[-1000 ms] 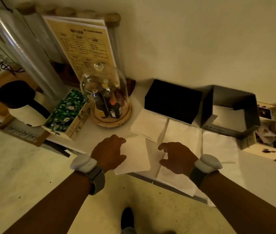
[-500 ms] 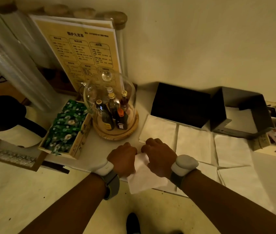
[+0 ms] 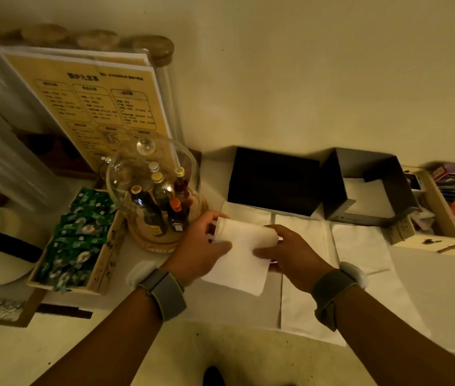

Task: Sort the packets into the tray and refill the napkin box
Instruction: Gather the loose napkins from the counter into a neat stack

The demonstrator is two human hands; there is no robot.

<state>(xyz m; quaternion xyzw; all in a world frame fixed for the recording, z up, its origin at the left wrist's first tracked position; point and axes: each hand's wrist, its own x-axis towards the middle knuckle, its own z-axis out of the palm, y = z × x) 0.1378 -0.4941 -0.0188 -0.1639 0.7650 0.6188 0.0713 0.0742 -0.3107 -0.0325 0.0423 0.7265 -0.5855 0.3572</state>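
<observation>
Nearest, forearms: both reach forward from the bottom edge, each with a grey strap at the wrist.
Left hand (image 3: 202,246): fingers closed on the left side of the held napkin (image 3: 244,252), thumb across its front, fingertips curled round the rolled top end.
Right hand (image 3: 294,253): fingers closed on the napkin's right side, thumb pressed on the front face.
Held napkin, appearance: white, soft, matte paper; far edge curled over into a loose roll, near part hanging flat with a squared lower corner.
Held napkin, position: lifted between both hands, above the counter (image 3: 215,307), just in front of the glass dome (image 3: 153,188).
Loose napkins (image 3: 360,246): white squares lying flat on the counter, side by side, edges touching or overlapping, between the hands and the boxes.
Packet tray (image 3: 109,263): wooden, left of the hands, filled with green packets (image 3: 77,235) in an untidy heap.
Glass dome: clear, on a round wooden base, covering several small bottles; stands just beside the packet tray.
Black box (image 3: 273,182): dark, closed face toward the camera, behind the loose napkins.
Napkin box (image 3: 382,190): grey, open, white paper visible inside, right of the black box.
Wooden box (image 3: 440,218): far right, holding coloured packets; contents blurred.
Menu card (image 3: 95,107): yellow, printed, leaning upright behind the dome against tall clear jars.
</observation>
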